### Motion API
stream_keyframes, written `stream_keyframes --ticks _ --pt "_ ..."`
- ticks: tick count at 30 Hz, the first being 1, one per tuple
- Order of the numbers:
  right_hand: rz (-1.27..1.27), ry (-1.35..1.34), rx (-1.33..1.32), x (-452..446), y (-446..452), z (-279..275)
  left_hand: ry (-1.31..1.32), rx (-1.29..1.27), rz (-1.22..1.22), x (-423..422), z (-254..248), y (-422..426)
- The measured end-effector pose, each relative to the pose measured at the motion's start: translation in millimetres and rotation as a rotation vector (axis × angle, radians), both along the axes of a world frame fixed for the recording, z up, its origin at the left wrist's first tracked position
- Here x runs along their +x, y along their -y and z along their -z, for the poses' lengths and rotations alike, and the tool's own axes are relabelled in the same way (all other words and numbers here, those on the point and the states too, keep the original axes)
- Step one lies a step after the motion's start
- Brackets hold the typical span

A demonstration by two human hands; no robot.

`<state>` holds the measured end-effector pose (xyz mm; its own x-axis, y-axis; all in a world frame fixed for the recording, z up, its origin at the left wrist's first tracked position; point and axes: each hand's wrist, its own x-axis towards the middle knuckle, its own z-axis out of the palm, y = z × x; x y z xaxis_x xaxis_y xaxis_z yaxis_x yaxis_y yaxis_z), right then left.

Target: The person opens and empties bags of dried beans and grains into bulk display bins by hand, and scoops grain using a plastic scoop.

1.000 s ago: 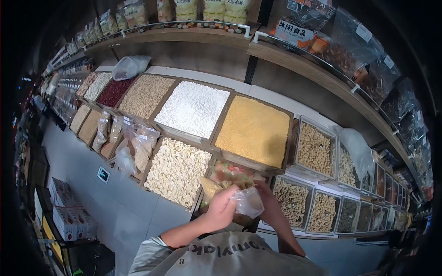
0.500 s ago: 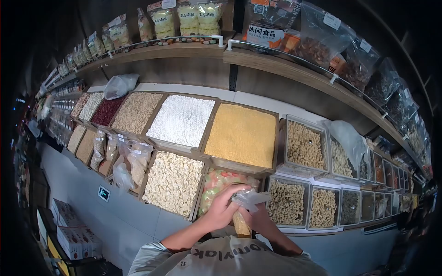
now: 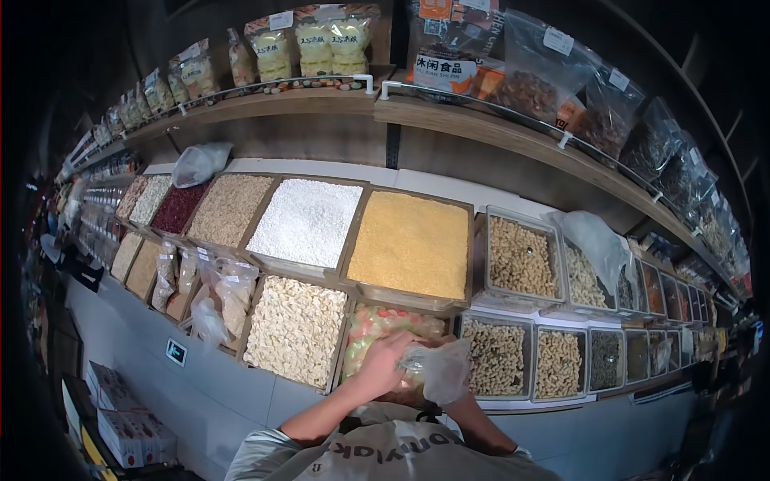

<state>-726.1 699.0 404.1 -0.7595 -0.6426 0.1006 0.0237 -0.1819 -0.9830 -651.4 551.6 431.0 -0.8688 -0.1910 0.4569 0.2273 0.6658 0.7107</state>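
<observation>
My left hand [image 3: 387, 362] is closed on the gathered neck of a clear plastic bag [image 3: 446, 370], in front of my chest. The bag's loose, cloudy top spreads to the right, over my right hand [image 3: 455, 386], whose fingers are mostly hidden behind it. Below and behind the hands lies a bin of colourful wrapped packets [image 3: 377, 322]. Left of it stands a bin of white flakes [image 3: 295, 333], and beyond it a bin of yellow grain [image 3: 411, 240].
Bins of white grain [image 3: 306, 220] and dark red beans [image 3: 180, 210] stand at the back left. Clear tubs of peanuts [image 3: 521, 256] are on the right. A wooden shelf [image 3: 481, 128] with bagged goods runs above. Cartons [image 3: 132, 437] sit on the floor at lower left.
The view has shifted. The yellow-filled part of the bag, visible below my hands half a second ago, is now hidden, and the bag's loose top has spread out to the right.
</observation>
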Motion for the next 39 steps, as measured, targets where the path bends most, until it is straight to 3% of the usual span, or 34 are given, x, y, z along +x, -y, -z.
stream_keyframes --ticks 2,4,6,7,10,12,15,17,20,21,24,25,26,27,28,29,30,31,34,36,38,39 --pt "-0.017 -0.146 0.047 7 4 -29 0.242 0.18 -0.171 5 -7 6" --pt "0.09 -0.638 0.475 12 12 -43 0.168 0.265 -0.204 5 -16 8" --pt "-0.275 -0.498 0.603 41 11 1 0.14 0.295 -0.262 8 -25 8" --pt "-0.338 -0.496 0.473 58 12 -6 0.21 0.277 -0.182 14 -30 11" --pt "-0.821 -0.475 0.414 52 14 -20 0.195 0.16 -0.16 18 -41 18" --pt "-0.995 -0.196 0.452 34 11 -42 0.114 0.224 -0.255 27 -42 27" --pt "-0.98 0.032 0.295 6 4 -66 0.084 0.315 -0.467 38 -32 41" --pt "-0.981 0.088 0.192 -13 -5 -67 0.138 0.344 -0.474 49 -7 53" --pt "-0.795 0.19 0.131 -22 -8 -52 0.24 0.431 -0.441 55 -12 47" --pt "-0.693 0.147 0.124 -24 -6 -48 0.341 0.154 -0.425 63 -5 43" --pt "-0.481 0.107 0.148 -18 0 -38 0.38 -0.066 -0.37 69 14 42" --pt "-0.373 0.109 0.175 -13 3 -36 0.236 -0.142 -0.34 69 19 44" --pt "-0.372 0.112 0.18 -9 8 -36 0.094 -0.216 -0.309 68 24 45" --pt "-0.36 -0.183 0.262 -3 16 -39 0.096 -0.213 -0.308 66 26 43" --pt "-0.344 -0.479 0.34 1 22 -40 0.125 0.001 -0.313 63 28 38" --pt "-0.514 -0.379 0.397 6 23 -28 0.148 0.091 -0.287 62 28 34" --pt "-0.561 -0.481 0.287 13 29 -23 0.171 0.182 -0.265 60 25 30" --pt "-0.565 -0.462 0.338 24 30 -20 0.192 0.272 -0.247 58 23 26" --pt "-0.593 -0.448 0.354 33 32 -16 0.228 0.229 -0.236 54 8 21" --pt "-0.617 -0.453 0.32 30 33 -17 0.304 0.4 -0.198 56 -10 16" --pt "-0.72 -0.022 0.303 24 33 -21 0.143 0.322 -0.273 52 20 22" --pt "-0.718 -0.044 0.303 22 32 -16 0.064 0.272 -0.259 51 22 27"
